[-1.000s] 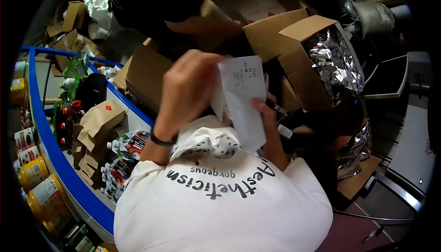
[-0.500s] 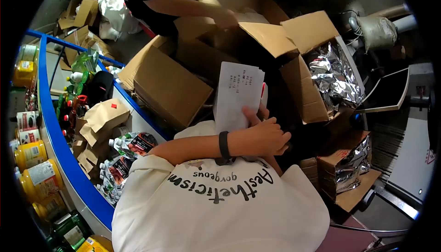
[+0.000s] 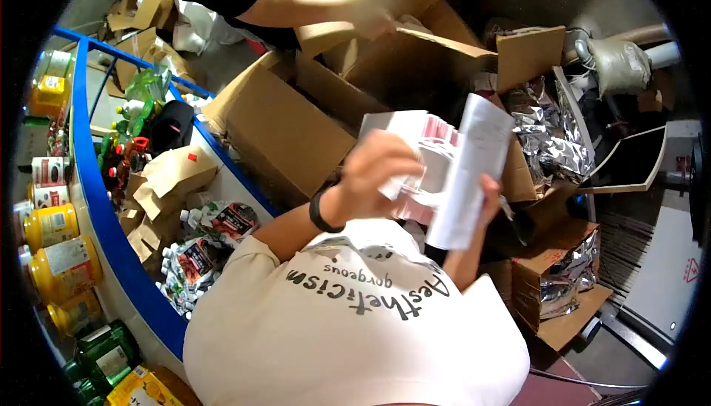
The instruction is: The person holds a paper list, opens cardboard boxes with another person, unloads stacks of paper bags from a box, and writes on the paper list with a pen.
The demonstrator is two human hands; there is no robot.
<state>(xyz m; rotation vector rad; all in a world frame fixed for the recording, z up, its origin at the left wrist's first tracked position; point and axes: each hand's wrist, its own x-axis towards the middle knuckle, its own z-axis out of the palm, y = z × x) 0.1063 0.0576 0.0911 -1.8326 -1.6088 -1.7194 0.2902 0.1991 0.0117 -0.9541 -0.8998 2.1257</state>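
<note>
A stack of white papers (image 3: 468,176) is spread open in front of my chest, and pink printing shows between the leaves. My right hand (image 3: 489,200) grips its right-hand part from behind, with the thumb at the edge. Over the left-hand leaves is my left hand (image 3: 379,169), wearing a dark wristband (image 3: 324,212). Its fingers are blurred by motion, so whether they pinch a sheet cannot be made out. A thin dark object beside my right hand is too unclear to name.
Open cardboard boxes (image 3: 285,135) stand ahead; another person's arm (image 3: 311,12) reaches over one. Silver foil (image 3: 544,128) fills a box on the right. A blue-edged bin (image 3: 111,221) at left holds bottles and a paper bag (image 3: 174,172). Yellow jars (image 3: 67,265) line the far left.
The papers have gone from a closed stack to spread open and shifted right. My left hand has drawn back to the left from across my right arm. The other person's arm is still at the box.
</note>
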